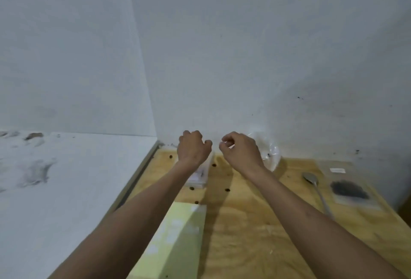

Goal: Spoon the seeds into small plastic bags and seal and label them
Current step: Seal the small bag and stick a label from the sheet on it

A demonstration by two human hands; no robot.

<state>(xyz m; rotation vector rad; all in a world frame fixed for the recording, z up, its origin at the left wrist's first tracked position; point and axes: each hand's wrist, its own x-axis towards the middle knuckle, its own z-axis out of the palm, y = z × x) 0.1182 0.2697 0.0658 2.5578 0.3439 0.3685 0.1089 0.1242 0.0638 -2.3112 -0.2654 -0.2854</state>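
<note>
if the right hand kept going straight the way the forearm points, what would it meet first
Most likely the grey wall. The right hand points up and away from the wooden table toward it, with nothing visible between. The clear bowl sits just right of that line, though depth is unclear.

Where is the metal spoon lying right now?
In the head view, the metal spoon lies on the right part of the wooden table, between the right hand and a clear plastic bag of dark seeds.

table: light plywood tabletop [255,229] with small dark holes is sitting against the wall
wall: plain grey-white wall [244,56] is filling the background
ledge: white scuffed surface [66,178] is running alongside, left
</note>
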